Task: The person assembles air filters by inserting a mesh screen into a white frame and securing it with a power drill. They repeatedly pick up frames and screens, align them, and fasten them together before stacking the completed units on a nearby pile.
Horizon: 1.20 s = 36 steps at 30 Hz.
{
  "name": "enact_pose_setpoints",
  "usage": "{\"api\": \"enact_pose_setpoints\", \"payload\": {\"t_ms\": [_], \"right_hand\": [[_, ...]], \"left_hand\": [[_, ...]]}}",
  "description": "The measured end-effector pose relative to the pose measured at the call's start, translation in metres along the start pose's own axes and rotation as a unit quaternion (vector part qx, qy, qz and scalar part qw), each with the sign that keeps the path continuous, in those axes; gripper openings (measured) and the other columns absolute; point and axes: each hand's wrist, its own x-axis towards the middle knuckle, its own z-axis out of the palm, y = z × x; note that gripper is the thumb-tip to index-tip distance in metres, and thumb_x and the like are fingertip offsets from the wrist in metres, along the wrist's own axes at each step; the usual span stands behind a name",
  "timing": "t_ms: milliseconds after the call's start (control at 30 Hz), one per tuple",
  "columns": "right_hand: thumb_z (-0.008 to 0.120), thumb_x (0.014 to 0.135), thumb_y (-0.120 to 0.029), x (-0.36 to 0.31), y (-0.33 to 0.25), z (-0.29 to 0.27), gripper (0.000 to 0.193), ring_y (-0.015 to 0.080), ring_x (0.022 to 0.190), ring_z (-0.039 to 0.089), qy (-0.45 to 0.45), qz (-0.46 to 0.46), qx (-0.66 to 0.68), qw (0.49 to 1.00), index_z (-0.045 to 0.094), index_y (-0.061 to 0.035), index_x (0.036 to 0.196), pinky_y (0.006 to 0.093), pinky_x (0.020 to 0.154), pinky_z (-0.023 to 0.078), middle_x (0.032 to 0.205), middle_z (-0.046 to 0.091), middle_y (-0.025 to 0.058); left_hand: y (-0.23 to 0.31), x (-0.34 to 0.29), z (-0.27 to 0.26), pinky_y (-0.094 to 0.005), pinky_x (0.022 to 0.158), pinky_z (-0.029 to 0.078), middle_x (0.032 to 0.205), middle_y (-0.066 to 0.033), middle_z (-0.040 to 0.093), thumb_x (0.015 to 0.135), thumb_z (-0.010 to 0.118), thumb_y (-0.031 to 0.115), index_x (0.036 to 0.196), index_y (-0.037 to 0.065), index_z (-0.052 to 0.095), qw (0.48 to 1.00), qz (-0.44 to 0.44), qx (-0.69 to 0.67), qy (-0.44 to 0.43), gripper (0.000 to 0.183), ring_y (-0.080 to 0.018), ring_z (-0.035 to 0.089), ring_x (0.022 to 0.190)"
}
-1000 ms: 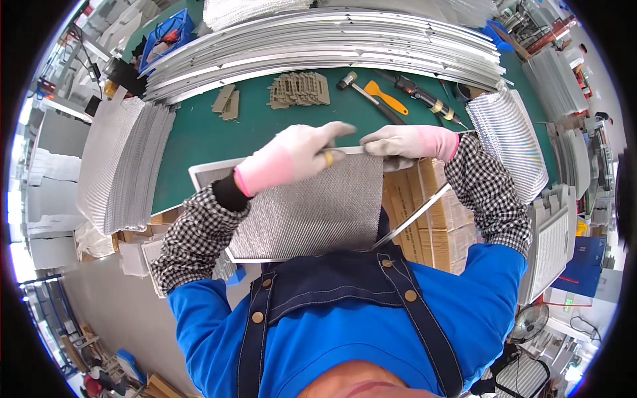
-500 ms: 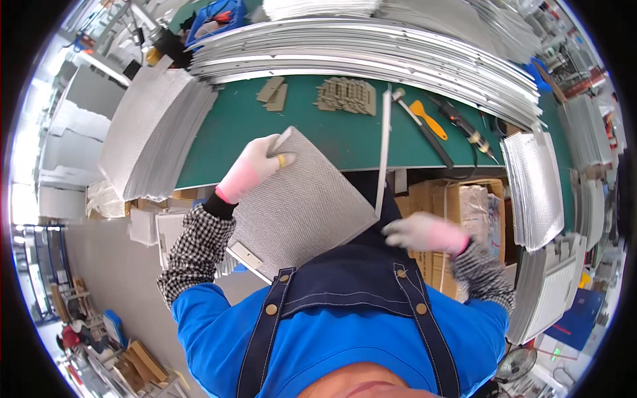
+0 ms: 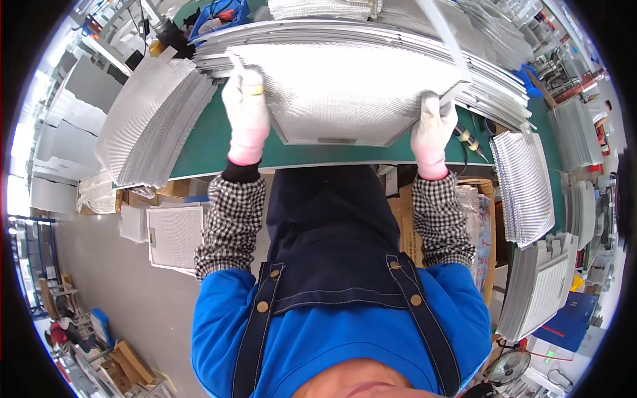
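Observation:
A silver mesh panel [image 3: 345, 93] is held up over the green workbench [image 3: 318, 155], its surface glaring in the light. My left hand [image 3: 247, 119], in a white and pink glove, is closed on the panel's left edge. At the opposite edge my right hand [image 3: 434, 132], gloved alike, grips the panel near its corner. A long pale metal strip [image 3: 443, 33] rises from that corner toward the back; whether my right fingers also hold it is hard to see. Behind the panel, the bench middle is hidden.
Long metal strips [image 3: 497, 105] lie stacked across the back. Mesh sheets [image 3: 146, 119] stand piled at the left, with more mesh sheets [image 3: 524, 189] at the right. A black pen-shaped tool [image 3: 470, 142] lies near my right hand. Below the bench are a cardboard box [image 3: 490, 229] and a framed panel [image 3: 175, 237].
The panel has gone from my lap up over the bench and turned. My right hand, free before, now grips its right edge. The metal strip has swung up from the bench front.

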Motion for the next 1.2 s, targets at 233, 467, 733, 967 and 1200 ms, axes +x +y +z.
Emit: {"api": "enact_pose_setpoints", "payload": {"t_ms": [233,467,733,967,1200], "right_hand": [[0.062,0.099,-0.019,0.003,-0.059,-0.004,0.034,0.0086,0.095,0.052,-0.097,0.149,0.033,0.983,0.057,0.0041,0.123,0.0255,0.089,0.042,0.103,0.061,0.0],[0.066,0.097,-0.018,0.004,-0.011,0.003,0.023,0.0047,0.085,0.052,-0.191,0.293,-0.067,0.934,0.063,0.0004,0.11,0.0206,0.077,0.043,0.093,0.06,-0.0018],[0.07,0.091,-0.019,0.023,-0.003,0.056,0.026,0.0053,0.075,0.049,-0.339,0.262,-0.123,0.895,0.065,0.0033,0.102,0.0238,0.066,0.041,0.081,0.055,-0.0017],[0.069,0.09,-0.019,0.032,0.0,0.047,0.039,0.0223,0.101,0.071,-0.46,0.174,-0.137,0.86,0.062,0.0019,0.122,0.033,0.086,0.055,0.113,0.072,0.015],[0.066,0.09,-0.027,0.063,-0.011,-0.008,0.037,0.0311,0.102,0.066,-0.545,0.025,-0.337,0.767,0.065,-0.0022,0.118,0.0421,0.089,0.05,0.106,0.069,0.0179]], "left_hand": [[0.067,-0.05,-0.012,-0.0235,0.065,0.032,0.077,0.0053,0.045,0.106,0.051,0.03,0.095,0.0,0.056,0.984,-0.167,0.05,-0.028,0.033,-0.0053,0.036,0.074],[0.046,-0.04,-0.042,-0.0383,0.108,0.041,0.135,-0.0173,0.055,0.092,0.071,0.015,0.145,-0.001,0.045,0.971,-0.141,0.147,-0.126,0.06,-0.0272,0.051,0.128],[0.07,0.05,0.028,-0.043,0.088,0.051,0.108,-0.015,0.067,0.079,0.08,0.026,0.117,0.006,0.06,0.77,0.161,0.389,-0.479,0.047,-0.0341,0.064,0.1],[0.035,0.016,0.026,-0.0417,0.069,0.049,0.086,-0.0255,0.064,0.09,0.069,0.017,0.101,-0.001,0.061,0.824,-0.053,0.217,-0.521,0.022,-0.0417,0.064,0.079],[0.031,0.035,0.012,-0.0374,0.058,0.037,0.067,-0.0111,0.04,0.09,0.064,0.009,0.087,-0.003,0.05,0.726,-0.066,0.308,-0.611,0.019,-0.0198,0.038,0.063]]}}
